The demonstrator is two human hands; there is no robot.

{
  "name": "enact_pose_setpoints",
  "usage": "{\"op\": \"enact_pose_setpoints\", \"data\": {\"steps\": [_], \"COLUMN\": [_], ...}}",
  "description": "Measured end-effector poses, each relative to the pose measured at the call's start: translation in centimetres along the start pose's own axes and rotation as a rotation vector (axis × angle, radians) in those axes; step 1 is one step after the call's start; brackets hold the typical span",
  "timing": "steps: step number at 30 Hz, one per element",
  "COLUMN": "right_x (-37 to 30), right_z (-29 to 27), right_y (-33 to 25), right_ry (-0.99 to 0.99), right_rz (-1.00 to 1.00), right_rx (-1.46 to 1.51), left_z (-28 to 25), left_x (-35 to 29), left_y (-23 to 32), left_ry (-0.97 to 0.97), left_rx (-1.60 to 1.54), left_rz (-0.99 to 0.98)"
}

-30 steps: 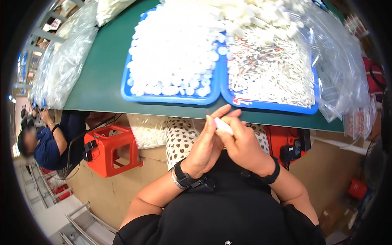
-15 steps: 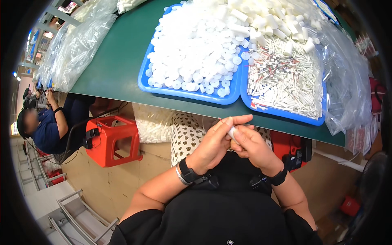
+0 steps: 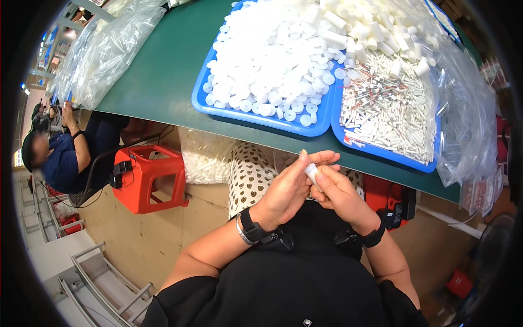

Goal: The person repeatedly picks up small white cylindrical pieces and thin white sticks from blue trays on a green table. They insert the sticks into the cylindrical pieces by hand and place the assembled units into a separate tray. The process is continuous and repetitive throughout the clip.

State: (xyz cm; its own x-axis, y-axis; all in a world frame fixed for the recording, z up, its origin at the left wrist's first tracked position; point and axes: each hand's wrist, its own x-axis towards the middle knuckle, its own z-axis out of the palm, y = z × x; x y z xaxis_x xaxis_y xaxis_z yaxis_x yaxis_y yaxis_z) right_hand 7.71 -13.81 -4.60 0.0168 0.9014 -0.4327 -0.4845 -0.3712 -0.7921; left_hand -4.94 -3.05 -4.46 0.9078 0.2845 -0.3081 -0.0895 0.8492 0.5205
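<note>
Over my lap, just short of the table edge, my right hand (image 3: 344, 197) grips a small white cylinder (image 3: 311, 172) between thumb and fingers. My left hand (image 3: 287, 195) lies against it with fingers stretched out and thumb raised, the palm touching or very near the cylinder. The cylinder's lower part is hidden by my right fingers. Beyond my hands, a blue tray (image 3: 261, 125) holds a heap of white plastic discs (image 3: 256, 76). Beside it, a second blue tray (image 3: 389, 155) holds many thin white tubes (image 3: 400, 120), some with red wires, below a pile of thicker white cylinders (image 3: 376, 31).
The green table (image 3: 150, 82) spans the far side. Clear plastic bags lie at its left (image 3: 117, 57) and right (image 3: 468, 109). A red stool (image 3: 139, 188) and a bag of white pieces (image 3: 204, 158) stand below. A seated person (image 3: 68, 158) is at far left.
My hands stay together, with the white cylinder turned slightly and showing more of its end. A thin reddish strand near my left thumb no longer shows. The view has shifted a little.
</note>
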Motion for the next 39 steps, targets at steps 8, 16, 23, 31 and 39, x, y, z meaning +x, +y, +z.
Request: {"op": "enact_pose_setpoints", "data": {"steps": [8,16,23,31,39], "right_x": [0.4,0.3,0.6,-1.2,0.2], "right_z": [1.9,0.7,-0.4,-0.5,-4.8], "right_y": [0.5,-1.1,1.3,-0.4,-12.3], "right_ry": [0.187,-0.057,-0.002,0.262,0.844], "right_rz": [-0.373,0.073,0.020,-0.226,-0.724], "right_rx": [-0.650,0.105,-0.456,-1.281,-1.684], "left_z": [0.3,-0.7,-3.0,-1.4,1.1], "left_x": [-0.7,-1.3,-2.5,-1.6,4.9], "left_y": [-1.5,-0.3,2.2,5.2,8.7], "left_ry": [0.045,0.062,0.366,0.388,0.345], "left_rx": [0.123,0.052,0.375,0.725,1.750], "left_rz": [0.075,-0.033,0.130,0.455,1.012]}}
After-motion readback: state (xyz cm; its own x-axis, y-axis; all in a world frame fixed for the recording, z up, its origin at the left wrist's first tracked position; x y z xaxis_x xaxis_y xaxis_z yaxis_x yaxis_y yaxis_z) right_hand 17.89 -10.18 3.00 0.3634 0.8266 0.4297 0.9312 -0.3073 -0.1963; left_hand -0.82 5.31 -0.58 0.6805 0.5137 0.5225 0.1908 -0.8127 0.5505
